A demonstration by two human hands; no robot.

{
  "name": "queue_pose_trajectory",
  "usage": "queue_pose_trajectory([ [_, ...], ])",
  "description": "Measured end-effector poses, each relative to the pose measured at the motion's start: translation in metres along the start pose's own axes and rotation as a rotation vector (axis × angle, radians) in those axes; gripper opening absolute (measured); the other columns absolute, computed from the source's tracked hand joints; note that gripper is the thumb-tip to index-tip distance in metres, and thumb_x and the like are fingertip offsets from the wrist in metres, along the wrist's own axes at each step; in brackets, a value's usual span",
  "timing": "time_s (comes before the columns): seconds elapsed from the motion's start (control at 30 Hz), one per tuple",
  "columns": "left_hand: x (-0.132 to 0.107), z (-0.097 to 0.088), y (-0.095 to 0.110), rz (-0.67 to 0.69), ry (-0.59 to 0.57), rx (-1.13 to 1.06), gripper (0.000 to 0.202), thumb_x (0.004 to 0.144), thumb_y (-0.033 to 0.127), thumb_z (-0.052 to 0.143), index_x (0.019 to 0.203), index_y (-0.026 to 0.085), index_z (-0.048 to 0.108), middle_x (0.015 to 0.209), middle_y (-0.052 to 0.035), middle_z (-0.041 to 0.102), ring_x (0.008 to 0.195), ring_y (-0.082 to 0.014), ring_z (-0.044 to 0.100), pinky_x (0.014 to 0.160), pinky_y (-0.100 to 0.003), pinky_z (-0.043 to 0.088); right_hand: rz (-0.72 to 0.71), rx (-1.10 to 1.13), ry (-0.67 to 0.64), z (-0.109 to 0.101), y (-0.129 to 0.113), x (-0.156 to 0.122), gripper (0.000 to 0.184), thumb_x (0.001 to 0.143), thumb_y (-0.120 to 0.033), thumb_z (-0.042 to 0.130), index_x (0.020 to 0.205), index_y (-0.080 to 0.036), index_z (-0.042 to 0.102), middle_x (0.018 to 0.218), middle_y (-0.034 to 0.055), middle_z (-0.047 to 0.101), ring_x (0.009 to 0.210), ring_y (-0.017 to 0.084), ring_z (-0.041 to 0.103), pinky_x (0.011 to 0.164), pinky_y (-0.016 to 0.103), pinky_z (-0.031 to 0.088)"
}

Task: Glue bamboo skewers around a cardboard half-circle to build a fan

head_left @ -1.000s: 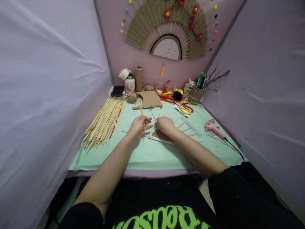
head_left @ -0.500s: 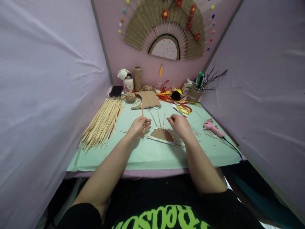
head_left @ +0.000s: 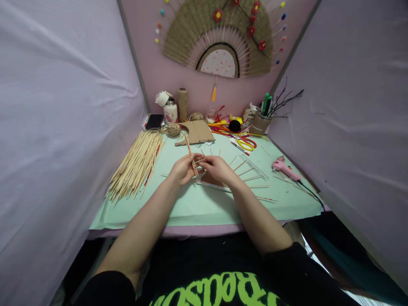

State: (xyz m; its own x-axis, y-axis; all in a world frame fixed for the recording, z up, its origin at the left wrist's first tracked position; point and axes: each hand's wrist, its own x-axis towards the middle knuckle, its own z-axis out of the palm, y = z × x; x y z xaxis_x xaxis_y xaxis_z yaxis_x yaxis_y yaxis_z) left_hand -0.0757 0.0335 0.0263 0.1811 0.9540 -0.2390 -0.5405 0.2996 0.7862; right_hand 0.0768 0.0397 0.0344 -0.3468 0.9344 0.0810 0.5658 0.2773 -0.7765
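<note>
My left hand [head_left: 184, 169] is closed around a few thin bamboo sticks [head_left: 188, 146], which stand up tilted from its fingers. Against its fingertips, my right hand [head_left: 216, 168] pinches what looks like a thin stick [head_left: 199, 160] between the two hands; its far end is hidden. Below and partly behind my right hand lies a half-round cardboard piece [head_left: 208, 179] with a white lower edge. Several sticks [head_left: 251, 171] fan out from it across the green cloth, most visible on the right side.
A large pile of bamboo sticks [head_left: 137, 163] lies on the left. A pink glue gun [head_left: 287, 171] with its cord rests at right. Behind are a cardboard sheet [head_left: 199, 131], twine ball [head_left: 173, 130], yellow scissors [head_left: 247, 145] and clear ruler [head_left: 254, 167]. A finished fan [head_left: 219, 38] hangs on the wall.
My right hand has moved left, from above the right side of the half-round piece to my left fingertips. The sticks in my left hand lean more to the left at the top.
</note>
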Motion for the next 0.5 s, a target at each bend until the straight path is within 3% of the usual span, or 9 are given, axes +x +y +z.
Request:
queue_pose_trajectory([
  [0.1,0.0,-0.001,-0.001,-0.013,-0.028,-0.019,0.023,0.097,0.023,0.046,0.087,0.015,0.065,0.082,-0.0063,0.068,0.066,-0.0149,0.065,0.079,-0.042,0.059,0.017,0.039,-0.021,0.01,0.0,0.01,0.018,0.089,-0.025,0.055,0.083,-0.017,0.07,0.089,0.0014,0.073,0.084,0.014,0.064,0.075,0.021,0.046],
  [0.27,-0.001,0.002,-0.003,0.005,-0.009,-0.035,0.022,0.097,0.021,0.047,0.088,0.014,0.066,0.08,-0.0062,0.067,0.067,-0.0155,0.065,0.082,-0.043,0.059,0.043,0.118,-0.047,0.018,0.001,0.014,0.017,0.087,-0.026,0.056,0.076,-0.016,0.064,0.08,0.0008,0.07,0.076,0.013,0.064,0.069,0.02,0.047],
  [0.4,0.0,0.005,-0.002,0.021,0.055,-0.002,0.025,0.098,0.02,0.044,0.085,0.013,0.064,0.081,-0.007,0.067,0.073,-0.0163,0.067,0.085,-0.044,0.058,0.051,0.136,0.013,0.011,-0.003,0.011,0.019,0.087,-0.029,0.053,0.075,-0.017,0.061,0.078,0.0008,0.069,0.071,0.012,0.061,0.065,0.019,0.045],
  [0.5,0.001,0.005,-0.003,0.107,0.15,0.088,0.025,0.098,0.022,0.047,0.078,0.014,0.059,0.084,-0.0075,0.068,0.08,-0.0155,0.068,0.082,-0.037,0.059,0.093,0.094,0.123,-0.006,-0.002,0.007,0.02,0.087,-0.029,0.05,0.076,-0.017,0.06,0.073,0.0007,0.068,0.064,0.012,0.058,0.061,0.02,0.043],
])
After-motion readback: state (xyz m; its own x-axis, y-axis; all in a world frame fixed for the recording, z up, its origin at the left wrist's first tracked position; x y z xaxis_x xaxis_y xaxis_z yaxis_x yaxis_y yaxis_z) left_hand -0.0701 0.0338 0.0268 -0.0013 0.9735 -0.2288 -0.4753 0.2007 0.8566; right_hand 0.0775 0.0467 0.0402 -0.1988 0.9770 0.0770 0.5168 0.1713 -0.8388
